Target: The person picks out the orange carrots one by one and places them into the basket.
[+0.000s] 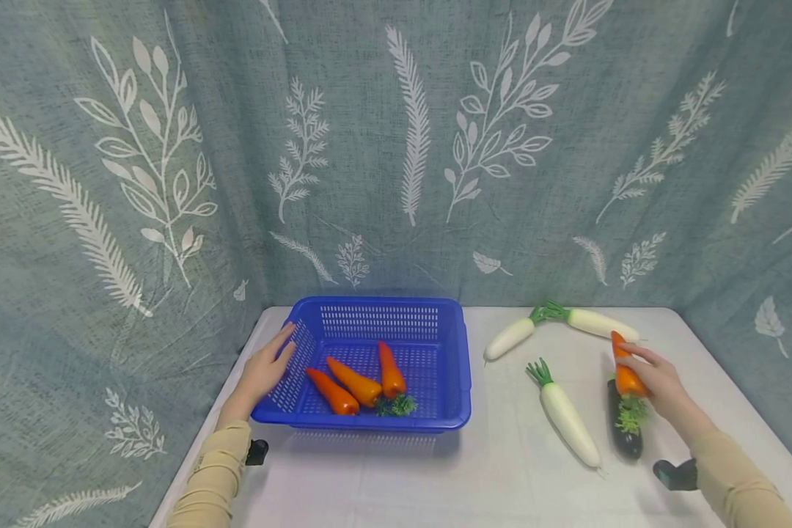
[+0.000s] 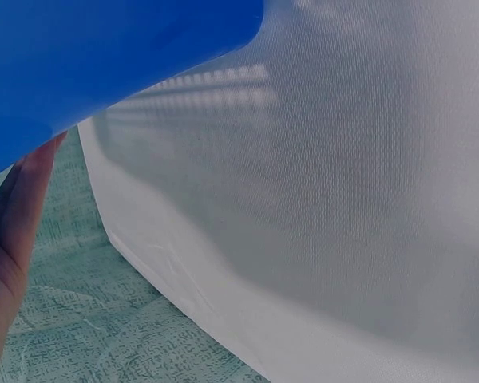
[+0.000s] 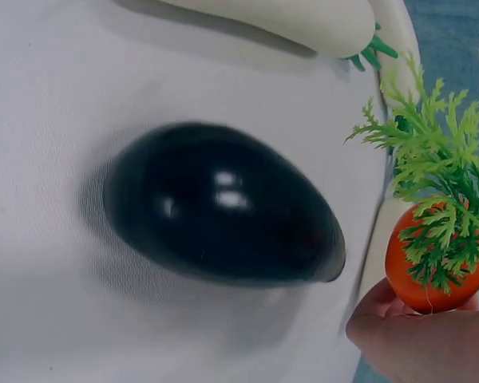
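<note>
At the right of the head view, my right hand holds an orange carrot with leafy green tops, its red tip pointing away. It hangs above a dark eggplant on the table. The right wrist view shows the eggplant close up, with the carrot's blunt end beside it. My left hand lies against the left side of a blue basket, fingers fairly straight. In the left wrist view its fingers touch the basket's outer wall. Three carrots lie inside the basket.
Three white radishes with green tops lie on the white table: one near radish, a back-left radish and a back-right radish. A patterned green-blue curtain hangs behind and along both sides.
</note>
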`<state>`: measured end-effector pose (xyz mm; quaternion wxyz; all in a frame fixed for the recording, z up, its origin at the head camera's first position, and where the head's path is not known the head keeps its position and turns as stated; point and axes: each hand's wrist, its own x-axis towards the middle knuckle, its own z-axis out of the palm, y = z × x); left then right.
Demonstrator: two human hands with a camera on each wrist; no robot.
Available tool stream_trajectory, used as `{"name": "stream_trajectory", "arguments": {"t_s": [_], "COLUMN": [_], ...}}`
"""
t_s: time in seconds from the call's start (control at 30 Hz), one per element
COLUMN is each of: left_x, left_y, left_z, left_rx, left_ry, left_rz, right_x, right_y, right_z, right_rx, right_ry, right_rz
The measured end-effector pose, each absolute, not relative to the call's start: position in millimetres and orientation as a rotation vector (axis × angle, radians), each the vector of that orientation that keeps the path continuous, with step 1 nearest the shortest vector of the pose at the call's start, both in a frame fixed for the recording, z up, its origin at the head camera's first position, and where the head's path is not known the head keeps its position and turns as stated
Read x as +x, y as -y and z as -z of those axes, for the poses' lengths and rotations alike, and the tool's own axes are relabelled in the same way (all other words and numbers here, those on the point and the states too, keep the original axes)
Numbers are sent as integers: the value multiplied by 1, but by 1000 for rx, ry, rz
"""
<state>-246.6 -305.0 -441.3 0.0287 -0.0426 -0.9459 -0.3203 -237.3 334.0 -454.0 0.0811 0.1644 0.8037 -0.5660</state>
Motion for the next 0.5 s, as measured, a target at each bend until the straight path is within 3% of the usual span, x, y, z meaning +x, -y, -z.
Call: {"name": "stream_trajectory", "arguments": {"t_s": [0.5], "left_x": [-246], "left_y": [305], "left_z": [441], "left_rx": [-128], "left_ry": [2920], "left_rz": [996], "right_x": [-237], "right_y": [-322], "right_z": [458], "right_rx": [395], "right_ry": [-2287], "right_rz": [1855]}}
